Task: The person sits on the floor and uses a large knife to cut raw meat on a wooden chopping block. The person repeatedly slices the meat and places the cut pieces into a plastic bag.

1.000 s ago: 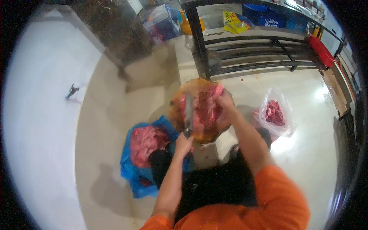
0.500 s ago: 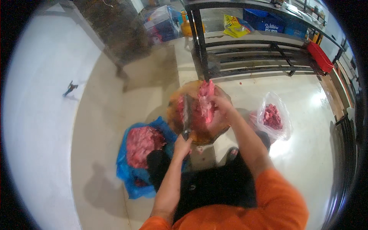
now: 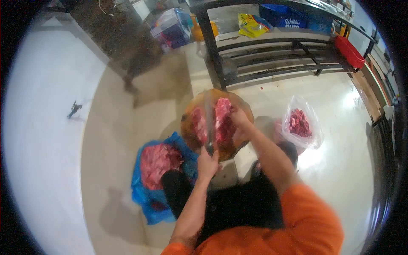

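Note:
My left hand [image 3: 208, 163] is closed round the handle of a knife [image 3: 209, 117], whose long, broad blade points away from me and is partly blurred. The blade stands at a piece of raw meat [image 3: 222, 112] on a round wooden chopping board [image 3: 192, 106]. My right hand [image 3: 241, 121] grips that piece from its right side, with the fingertips partly hidden. Left of the blade, more red meat [image 3: 198, 123] lies on the board. Whether the blade touches or has entered the meat, I cannot tell.
A big slab of meat [image 3: 158, 163] rests on a blue plastic bag [image 3: 148, 204] at the left. On the right, a clear plastic bag [image 3: 315, 136] holds cut meat chunks [image 3: 299, 123]. Beyond the board stands a black metal rack [image 3: 272, 63] with a red tray [image 3: 349, 52].
The knife has moved right, towards the piece under my right hand. That piece, tilted up before, now lies lower on the board. My view has shifted slightly.

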{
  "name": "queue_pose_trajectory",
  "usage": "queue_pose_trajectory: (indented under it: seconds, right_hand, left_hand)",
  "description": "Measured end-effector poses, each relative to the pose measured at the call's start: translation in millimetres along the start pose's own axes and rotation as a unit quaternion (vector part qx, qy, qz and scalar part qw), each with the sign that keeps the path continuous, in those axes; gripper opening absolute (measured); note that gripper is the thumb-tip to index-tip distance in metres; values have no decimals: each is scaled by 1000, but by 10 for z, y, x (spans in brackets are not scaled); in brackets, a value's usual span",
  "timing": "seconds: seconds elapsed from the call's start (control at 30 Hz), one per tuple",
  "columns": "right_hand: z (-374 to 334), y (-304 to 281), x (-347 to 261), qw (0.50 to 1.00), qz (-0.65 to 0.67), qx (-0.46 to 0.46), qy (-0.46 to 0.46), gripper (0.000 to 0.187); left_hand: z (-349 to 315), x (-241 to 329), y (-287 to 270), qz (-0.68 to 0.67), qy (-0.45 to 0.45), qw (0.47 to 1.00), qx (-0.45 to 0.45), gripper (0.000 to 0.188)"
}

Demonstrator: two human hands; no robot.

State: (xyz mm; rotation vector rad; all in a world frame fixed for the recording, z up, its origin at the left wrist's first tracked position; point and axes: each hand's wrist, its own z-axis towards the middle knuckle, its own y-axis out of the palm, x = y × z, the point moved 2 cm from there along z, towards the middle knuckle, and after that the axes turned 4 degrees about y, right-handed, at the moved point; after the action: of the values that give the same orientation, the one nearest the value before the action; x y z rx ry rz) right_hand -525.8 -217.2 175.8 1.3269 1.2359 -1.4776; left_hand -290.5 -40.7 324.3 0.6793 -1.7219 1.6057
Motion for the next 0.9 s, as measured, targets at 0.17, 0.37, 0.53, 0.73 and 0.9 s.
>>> queue_pose_trajectory:
  seconds: [0.17, 0.37, 0.53, 0.73, 0.9]
  right_hand:
    - [-169, 528, -140, 997, -30, -19, 73, 27]
    - [-391, 492, -607, 993, -106, 8, 44, 25]
    - [-463, 125, -584, 998, -55, 28, 31, 29]
    - [-461, 407, -535, 992, -120, 15, 33, 30]
    - [-289, 124, -345, 999, -45, 18, -12, 40]
  left_hand:
    - [14, 59, -134, 68, 36, 996, 50, 47]
    - [174, -272, -68, 89, 60, 993, 56, 49]
    - [166, 1412, -722, -201, 198, 955, 97, 28]
    - [472, 2045, -1195, -433, 503, 706, 249, 23]
    - [506, 35, 287, 104, 15, 994, -29, 43]
